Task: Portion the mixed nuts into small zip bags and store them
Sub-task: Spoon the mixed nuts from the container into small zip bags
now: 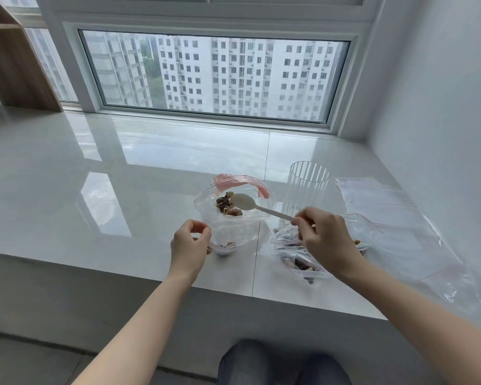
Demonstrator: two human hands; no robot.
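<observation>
So from my remote seat: the left hand (190, 243) is pinching the near-left edge of a small clear plastic zip bag with a red seal strip (235, 215), keeping its mouth wide open on the glossy white stone tabletop (122, 168). A few nuts sit at the bag's bottom, just beside that hand. The right hand (326, 240) has its fingers clamped around the handle of a white plastic spoon (254, 205), bowl poking over the open bag's mouth, with a clump of brown mixed nuts (227, 204) right at the spoon's tip. Can't tell if they're on the spoon or dropping off it.

Under the right hand, near the tabletop's front edge, lie filled clear zip bags of nuts (297, 259), overlapping each other. Just beyond that hand stands a ribbed clear glass tumbler (307, 187), upright. Off to the right there's a spread of flat, empty clear zip bags (395, 218), reaching toward the wall.
</observation>
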